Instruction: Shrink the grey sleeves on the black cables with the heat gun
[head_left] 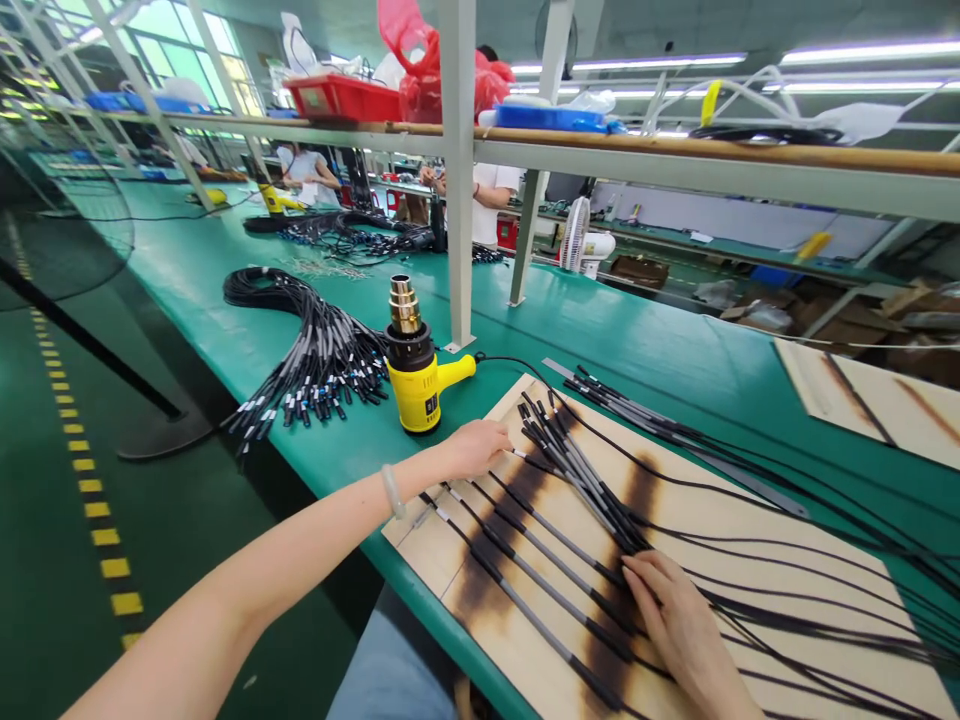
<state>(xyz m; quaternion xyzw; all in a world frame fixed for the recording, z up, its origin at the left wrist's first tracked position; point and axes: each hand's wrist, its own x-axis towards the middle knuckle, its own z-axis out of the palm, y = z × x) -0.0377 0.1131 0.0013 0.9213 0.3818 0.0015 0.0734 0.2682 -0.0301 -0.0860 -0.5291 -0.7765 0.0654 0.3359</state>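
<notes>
Two bare hands on the work, neither pinching. Left hand (pixel 474 448): palm down, fingers close together, resting on the edge of a scorched wooden board (pixel 427 540), just beside the converging ends of black cables (pixel 585 480) with grey sleeves. Right hand (pixel 679 625): fingers (pixel 645 570) slightly spread, pressed flat across the same cables. Cables lying roughly side by side on the board, ends crossing toward the left hand, tails running off to the right. Further out on the green table (pixel 187 255): yellow heat gun (pixel 416 395) standing upright with brass nozzle, just beside a loose coil of similar cables (pixel 315 345). Step in hand, by judgement: spreading and settling of the cables on the board. Next move, by judgement: separation of the crossed ends under light pressure, without disturbing the row beneath the right hand.
</notes>
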